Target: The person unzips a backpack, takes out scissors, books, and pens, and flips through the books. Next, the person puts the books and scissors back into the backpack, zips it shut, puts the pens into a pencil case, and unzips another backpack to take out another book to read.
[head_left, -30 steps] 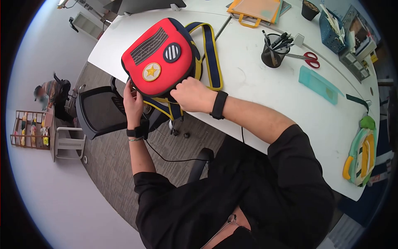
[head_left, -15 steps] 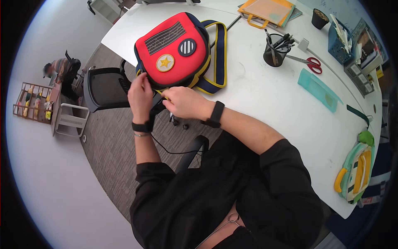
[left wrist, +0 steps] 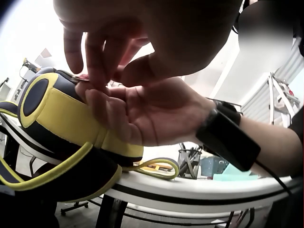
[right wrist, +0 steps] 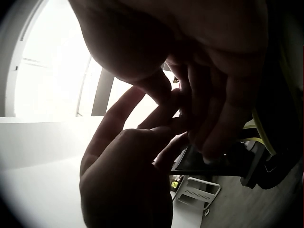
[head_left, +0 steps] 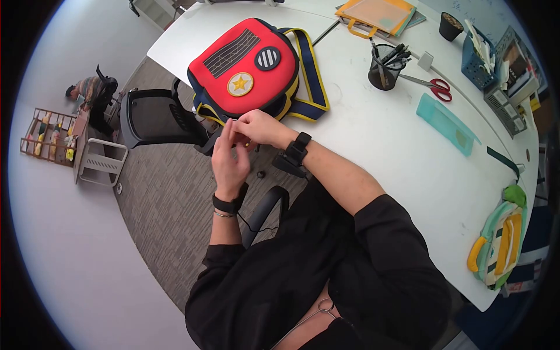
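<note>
A red backpack [head_left: 217, 93] with a gold star patch [head_left: 240, 84] and a striped round patch [head_left: 268, 58] lies on the table's near left edge. Just in front of it my left hand [head_left: 228, 166] and right hand [head_left: 263, 128] meet, fingertips against fingertips. In the left wrist view the backpack's yellow and navy side [left wrist: 66, 118] stands right behind the fingers. My right palm faces up there, beneath the left hand's lowered fingers. Overlapping fingers hide what lies between them, so I cannot tell what they hold.
A pen holder [head_left: 383, 73], red-handled scissors [head_left: 434, 87] and a teal case [head_left: 446, 125] lie on the white table [head_left: 373, 134]. A green and yellow bag [head_left: 500, 245] lies at the right edge. Left of the table are a black chair [head_left: 154, 116] and a person [head_left: 93, 93].
Both hands have moved from the backpack's lower edge to a spot just in front of it, coming together. My left hand shifted right, and the head view has turned slightly.
</note>
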Available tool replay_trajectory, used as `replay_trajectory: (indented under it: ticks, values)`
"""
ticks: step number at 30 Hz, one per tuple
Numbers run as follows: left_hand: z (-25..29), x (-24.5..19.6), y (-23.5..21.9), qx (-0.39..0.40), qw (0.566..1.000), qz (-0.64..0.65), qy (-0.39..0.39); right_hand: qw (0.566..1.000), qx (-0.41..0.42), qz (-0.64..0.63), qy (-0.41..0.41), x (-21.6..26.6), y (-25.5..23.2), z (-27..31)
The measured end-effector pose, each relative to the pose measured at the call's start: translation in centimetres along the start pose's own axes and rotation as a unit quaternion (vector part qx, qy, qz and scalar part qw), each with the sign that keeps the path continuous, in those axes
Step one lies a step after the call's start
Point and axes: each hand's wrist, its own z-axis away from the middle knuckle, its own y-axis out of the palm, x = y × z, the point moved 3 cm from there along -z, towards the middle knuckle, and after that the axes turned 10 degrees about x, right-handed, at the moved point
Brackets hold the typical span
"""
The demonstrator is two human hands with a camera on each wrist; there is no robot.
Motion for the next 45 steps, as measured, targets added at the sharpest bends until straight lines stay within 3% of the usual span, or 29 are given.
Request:
replay_trajectory:
  ticks: [3, 4, 6, 8, 10, 11, 12, 14, 16, 18, 22, 26, 28, 30, 34, 37, 40, 42, 44, 45]
  values:
    - [0.3, 3.4, 0.2, -0.087, 0.942, 0.316, -0.071, 0.998, -0.012, -0.058, -0.026, 0.1, 0.0, 0.0]
    - [0.0, 4.0, 0.2, -0.085, 0.942, 0.316, -0.072, 0.997, -0.021, -0.07, -0.037, 0.0, 0.1, -0.1]
    - [-0.6, 6.2, 0.2, -0.105, 0.87, 0.463, -0.132, 0.995, -0.026, -0.082, -0.048, -0.1, 0.4, -0.4]
    - [-1.2, 7.6, 0.1, -0.109, 0.872, 0.459, -0.128, 0.99, -0.121, 0.031, -0.064, 0.1, 0.4, 0.0]
    - [-3.0, 6.6, -1.0, -0.062, 0.967, 0.23, -0.095, 0.987, -0.137, 0.0, -0.079, 0.4, 0.4, 0.5]
    - [-4.1, 5.5, -1.6, -0.026, 0.988, 0.139, -0.058, 0.983, -0.152, -0.032, -0.095, 0.5, 0.5, 0.7]
    - [-4.4, 5.6, -1.6, -0.025, 0.988, 0.139, -0.055, 0.983, -0.155, -0.032, -0.097, 0.7, 0.5, 0.7]
    - [-5.6, 5.2, -1.1, 0.01, 1.0, 0.002, 0.027, 0.972, -0.126, -0.171, -0.099, 1.0, 0.5, 0.7]
    - [-6.4, 6.3, -0.8, 0.01, 1.0, -0.007, 0.021, 0.963, -0.121, -0.222, -0.089, 1.8, 0.6, 1.2]
    - [-6.8, 7.0, -0.6, -0.006, 0.985, -0.129, 0.111, 0.924, -0.091, -0.369, -0.037, 1.7, 1.0, 1.7]
    - [-7.3, 9.2, 0.1, -0.005, 0.966, -0.207, 0.151, 0.908, -0.086, -0.41, -0.014, 2.4, 1.5, 4.8]
    - [-7.1, 10.4, -1.1, -0.025, 0.959, -0.241, 0.149, 0.944, -0.148, -0.295, -0.019, 2.4, -5.7, 9.2]
    - [-6.9, 10.3, -1.1, 0.006, 0.959, -0.255, 0.127, 0.972, -0.201, -0.119, -0.021, 3.3, -10.0, 10.4]
    - [-6.5, 8.8, -1.4, -0.004, 0.964, -0.229, 0.132, 0.981, -0.194, 0.008, 0.0, 3.5, -11.2, 10.3]
    - [-6.6, 3.3, -1.4, -0.055, 0.977, -0.135, 0.153, 0.991, -0.13, 0.029, 0.009, 5.1, -7.5, 9.5]
    - [-7.9, -1.4, 0.0, -0.028, 0.983, -0.093, 0.156, 0.99, -0.102, -0.096, -0.033, 5.1, -6.6, 8.7]
    - [-9.4, -2.2, 2.3, 0.004, 0.987, -0.104, 0.121, 0.985, -0.115, -0.123, -0.023, 5.3, -6.9, 9.4]
    - [-10.3, -2.2, 3.1, -0.017, 0.984, -0.111, 0.141, 0.985, -0.128, -0.111, -0.021, 5.4, -7.1, 10.3]
    - [-10.9, -2.0, 3.8, 0.039, 0.984, -0.113, 0.132, 0.984, -0.148, -0.1, -0.016, 5.3, -7.5, 11.3]
    - [-10.9, -2.4, 3.8, 0.023, 0.984, -0.102, 0.146, 0.987, -0.143, -0.076, -0.007, 5.1, -7.6, 11.4]
